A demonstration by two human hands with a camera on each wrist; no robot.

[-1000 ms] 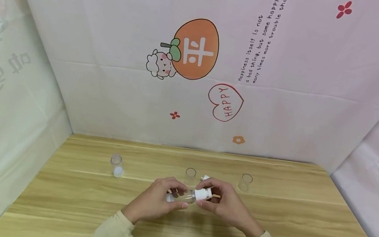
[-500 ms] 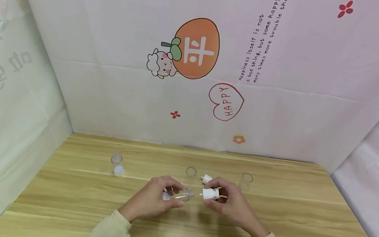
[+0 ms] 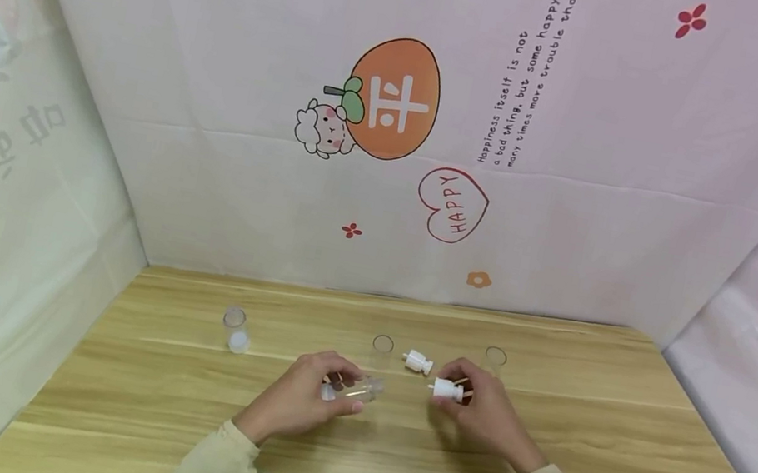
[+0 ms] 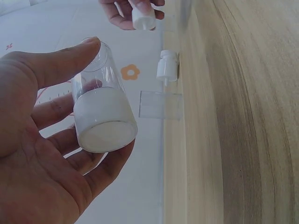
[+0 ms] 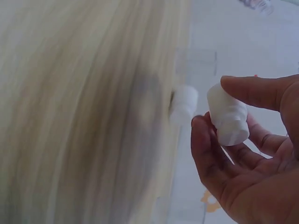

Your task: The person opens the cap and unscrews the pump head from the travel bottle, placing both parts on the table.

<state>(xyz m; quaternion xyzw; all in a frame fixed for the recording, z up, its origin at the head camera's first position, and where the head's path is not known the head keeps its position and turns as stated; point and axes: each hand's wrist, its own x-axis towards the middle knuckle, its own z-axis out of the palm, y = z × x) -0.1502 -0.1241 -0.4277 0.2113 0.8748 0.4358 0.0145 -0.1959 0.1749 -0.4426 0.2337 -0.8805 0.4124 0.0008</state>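
My left hand (image 3: 306, 393) holds a clear bottle (image 4: 100, 74) with a white base (image 4: 105, 121). It lies tilted between thumb and fingers, its bare neck pointing right in the head view. My right hand (image 3: 492, 413) pinches a white pump top (image 5: 226, 109) between thumb and fingers, a short thin tube on it facing the bottle. Bottle and pump top are apart. Behind my right hand, a second white pump top (image 3: 418, 362) lies on its side on the table.
A clear cylindrical cap (image 3: 381, 351) stands behind the bottle, and another clear cap (image 3: 495, 358) stands behind my right hand. At the left of the wooden table (image 3: 165, 410) is a clear container (image 3: 234, 325) with a white part inside. Printed cloth (image 3: 240, 204) hangs behind.
A second ago the pump top was at the bottle's neck. My right hand has pulled it off to the right, uncovering the pump top on the table. My left hand has shifted slightly left.
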